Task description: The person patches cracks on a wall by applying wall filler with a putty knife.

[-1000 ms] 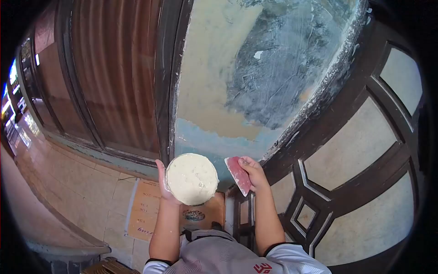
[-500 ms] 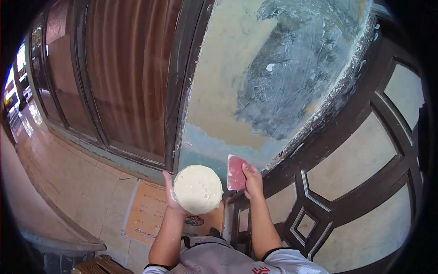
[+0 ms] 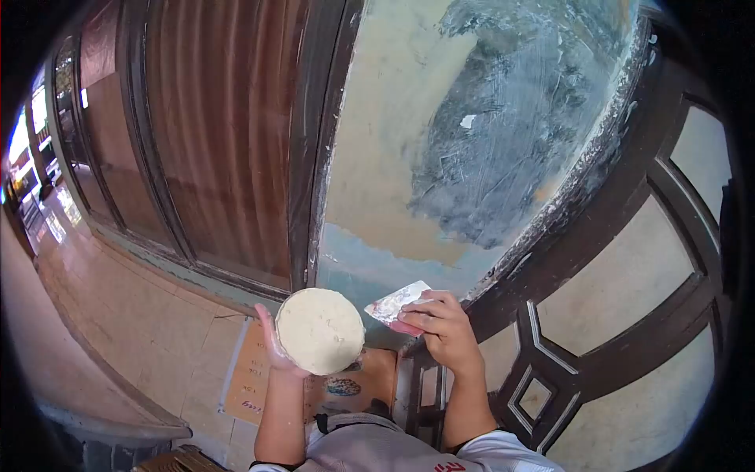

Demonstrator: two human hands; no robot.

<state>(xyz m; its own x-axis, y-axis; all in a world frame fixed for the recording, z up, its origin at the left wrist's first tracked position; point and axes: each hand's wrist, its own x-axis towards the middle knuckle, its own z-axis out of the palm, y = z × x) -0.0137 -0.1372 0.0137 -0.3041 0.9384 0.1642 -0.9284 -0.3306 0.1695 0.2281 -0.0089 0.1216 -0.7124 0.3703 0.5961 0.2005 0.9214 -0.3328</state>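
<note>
My left hand supports a round tub of cream-coloured putty from its left side and below, thumb up along the rim. Putty fills the tub to the top, and its walls are mostly hidden. My right hand grips a red putty spreader just right of the tub, apart from it. White putty coats the spreader's upturned face and edge. Ahead of both hands stands a wall with a beige coat, blue-green paint below and a large grey patch.
A brown-framed window with a curtain is on the left. To the right is a dark wooden door with pale panels. An orange printed sheet lies on the tiled floor; a curved ledge is at lower left.
My right hand has turned the spreader over, so its putty-coated face now shows instead of the red one. The tub and my left hand have shifted slightly left.
</note>
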